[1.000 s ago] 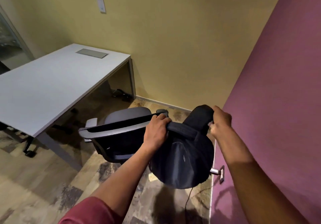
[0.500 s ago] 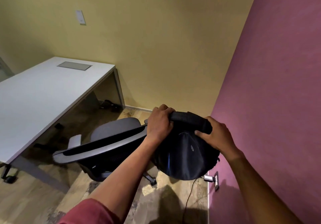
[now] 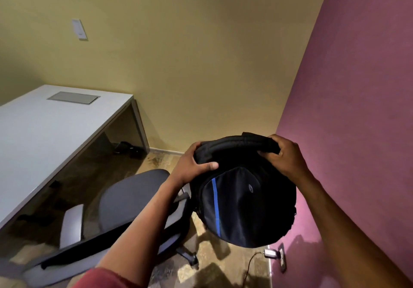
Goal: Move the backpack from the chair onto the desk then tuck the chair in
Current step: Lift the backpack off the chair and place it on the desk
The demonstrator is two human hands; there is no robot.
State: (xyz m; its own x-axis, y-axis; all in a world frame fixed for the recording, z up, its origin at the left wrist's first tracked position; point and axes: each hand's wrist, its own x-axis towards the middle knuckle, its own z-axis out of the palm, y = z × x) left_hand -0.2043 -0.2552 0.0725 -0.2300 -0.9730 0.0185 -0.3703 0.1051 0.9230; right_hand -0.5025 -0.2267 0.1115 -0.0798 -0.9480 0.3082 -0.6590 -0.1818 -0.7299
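Black backpack (image 3: 243, 207), blue stripe, held aloft by both hands (image 3: 190, 165) (image 3: 286, 156) gripping its top; bare counter (image 3: 40, 131) at nine o'clock; office chair (image 3: 125, 198) below.

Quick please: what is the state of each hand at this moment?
Left hand: closed on the backpack, at its top left.
Right hand: closed on the backpack's top strap.
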